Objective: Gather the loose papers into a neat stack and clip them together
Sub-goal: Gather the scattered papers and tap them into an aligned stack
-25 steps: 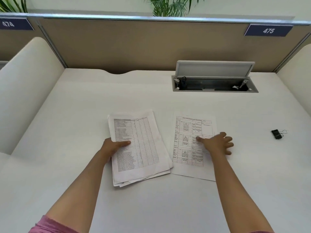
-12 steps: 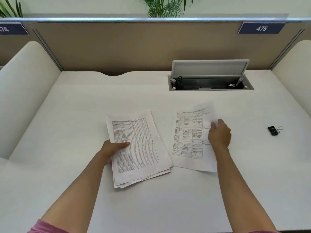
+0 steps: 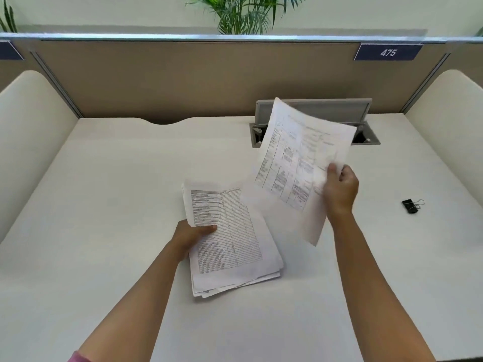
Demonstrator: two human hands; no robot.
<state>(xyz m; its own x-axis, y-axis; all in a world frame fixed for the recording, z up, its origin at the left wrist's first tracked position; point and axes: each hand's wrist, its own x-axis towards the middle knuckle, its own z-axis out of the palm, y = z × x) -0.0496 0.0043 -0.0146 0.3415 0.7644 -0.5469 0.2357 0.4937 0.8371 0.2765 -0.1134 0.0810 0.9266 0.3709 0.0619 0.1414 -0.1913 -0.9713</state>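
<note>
A loose stack of printed sheets lies mid-desk, its lower edges fanned out unevenly. My left hand grips the stack's left edge, thumb on top of the upper sheet. My right hand pinches the right edge of a single sheet with printed tables, held up in the air and tilted, its lower left corner over the stack's upper right. A black binder clip with silver handles rests on the desk to the right, beyond my right hand.
The white desk is walled by a tan partition at the back and cream side panels. A grey cable box with its lid raised sits at the back right, partly behind the lifted sheet.
My right hand has gripped the single sheet at its right edge and lifted it off the desk, swinging it up and toward the stack. My left hand stays on the stack.
</note>
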